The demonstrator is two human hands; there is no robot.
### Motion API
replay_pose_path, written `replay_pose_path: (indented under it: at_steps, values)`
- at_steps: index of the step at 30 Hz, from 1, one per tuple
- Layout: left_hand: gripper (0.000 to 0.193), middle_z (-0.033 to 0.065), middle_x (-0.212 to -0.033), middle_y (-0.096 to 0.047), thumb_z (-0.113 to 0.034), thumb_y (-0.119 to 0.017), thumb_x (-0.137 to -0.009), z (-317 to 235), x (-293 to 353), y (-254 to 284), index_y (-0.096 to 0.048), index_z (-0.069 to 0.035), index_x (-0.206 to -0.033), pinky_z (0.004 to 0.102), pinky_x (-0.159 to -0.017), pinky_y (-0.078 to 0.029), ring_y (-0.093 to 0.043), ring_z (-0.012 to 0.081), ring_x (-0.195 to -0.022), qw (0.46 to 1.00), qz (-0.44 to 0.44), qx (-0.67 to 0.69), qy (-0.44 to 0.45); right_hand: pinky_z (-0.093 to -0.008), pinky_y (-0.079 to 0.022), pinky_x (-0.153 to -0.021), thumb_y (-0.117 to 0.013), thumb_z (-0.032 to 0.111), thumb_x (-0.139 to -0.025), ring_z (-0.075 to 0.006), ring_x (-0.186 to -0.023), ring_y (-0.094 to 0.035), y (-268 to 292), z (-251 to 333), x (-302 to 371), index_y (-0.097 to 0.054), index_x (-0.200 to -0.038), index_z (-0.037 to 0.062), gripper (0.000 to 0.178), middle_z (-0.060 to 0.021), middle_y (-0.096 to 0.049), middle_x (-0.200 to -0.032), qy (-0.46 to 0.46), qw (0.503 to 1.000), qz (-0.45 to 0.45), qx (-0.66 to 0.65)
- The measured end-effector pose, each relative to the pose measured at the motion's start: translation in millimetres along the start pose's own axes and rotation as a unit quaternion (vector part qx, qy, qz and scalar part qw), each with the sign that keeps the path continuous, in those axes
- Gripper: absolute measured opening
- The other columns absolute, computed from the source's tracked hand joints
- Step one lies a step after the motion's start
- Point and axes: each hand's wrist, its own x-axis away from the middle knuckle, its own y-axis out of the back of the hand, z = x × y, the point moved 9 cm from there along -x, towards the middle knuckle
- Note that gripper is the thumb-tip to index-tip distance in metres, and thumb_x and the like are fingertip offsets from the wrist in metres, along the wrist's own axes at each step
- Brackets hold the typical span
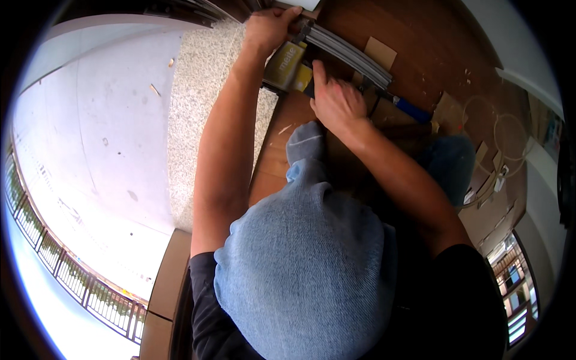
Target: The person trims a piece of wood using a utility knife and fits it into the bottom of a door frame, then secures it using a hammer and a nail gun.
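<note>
At the top, my left hand [269, 30] reaches to the dark frame by the floor, thumb stretched out and fingers bent. What its fingers hold, if anything, is hidden. Right beside it starts a long grey ridged metal bar [348, 54], slanting down to the right. My right hand [339, 99] is below that bar, index finger pointing forward and the others curled round a dark thing mostly covered by the hand. Between my hands lies a yellow printed box [285, 65]. A tool with a blue grip [411, 110] rests near the bar's right end.
Brown wooden flooring [420, 36] carries cardboard pieces [380, 53] and small scraps. To the left runs a speckled stone sill [195, 108] beside a pale slab [120, 120]. A thin coiled hose [503, 144] lies at right. My raised denim knee [300, 264] fills the lower middle.
</note>
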Motion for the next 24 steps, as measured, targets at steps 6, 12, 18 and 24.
replay_pose_path:
  at_steps: [6,12,18,24]
  values:
    - [0.04,0.0059,-0.069,-0.073,-0.041,-0.073,-0.101,1,-6,0,-0.079,-0.002,-0.091,0.0338,-0.057,-0.052,-0.067,0.015,-0.06,0.999,-0.035,-0.002,-0.026,-0.0504,-0.059,-0.087,-0.081,0.019,-0.087,-0.043,-0.098,-0.072,-1,2,-2,-0.037,-0.142,0.0005,0.072,-0.0254,-0.073,-0.103,-0.009,0.999,0.006,-0.032]
    - [0.043,0.0079,-0.075,-0.077,-0.043,-0.072,-0.101,9,-6,-6,-0.081,-0.002,-0.093,0.034,-0.065,-0.055,-0.071,0.0157,-0.066,0.998,-0.019,0.062,0.01,-0.0502,-0.06,-0.087,-0.081,0.02,-0.087,-0.043,-0.098,-0.073,-3,2,-2,-0.037,-0.142,0.0007,0.073,-0.0254,-0.073,-0.103,-0.021,0.999,0.008,-0.025]
    - [0.043,0.008,-0.075,-0.077,-0.043,-0.072,-0.1,14,-9,-6,-0.081,-0.002,-0.093,0.0338,-0.064,-0.055,-0.07,0.0156,-0.064,0.994,-0.009,0.11,0.017,-0.0504,-0.06,-0.089,-0.08,0.021,-0.087,-0.0437,-0.1,-0.073,-1,4,-2,-0.036,-0.146,0.001,0.076,-0.0262,-0.073,-0.106,-0.026,0.999,0.011,-0.036]
    - [0.042,0.0088,-0.075,-0.076,-0.041,-0.075,-0.099,7,-2,-3,-0.081,0.0,-0.092,0.0336,-0.062,-0.055,-0.069,0.0156,-0.063,0.998,-0.021,0.049,0.029,-0.0496,-0.06,-0.087,-0.08,0.021,-0.087,-0.0431,-0.099,-0.073,-4,3,-2,-0.04,-0.145,0.0007,0.073,-0.0259,-0.073,-0.107,-0.025,0.999,0.006,-0.041]
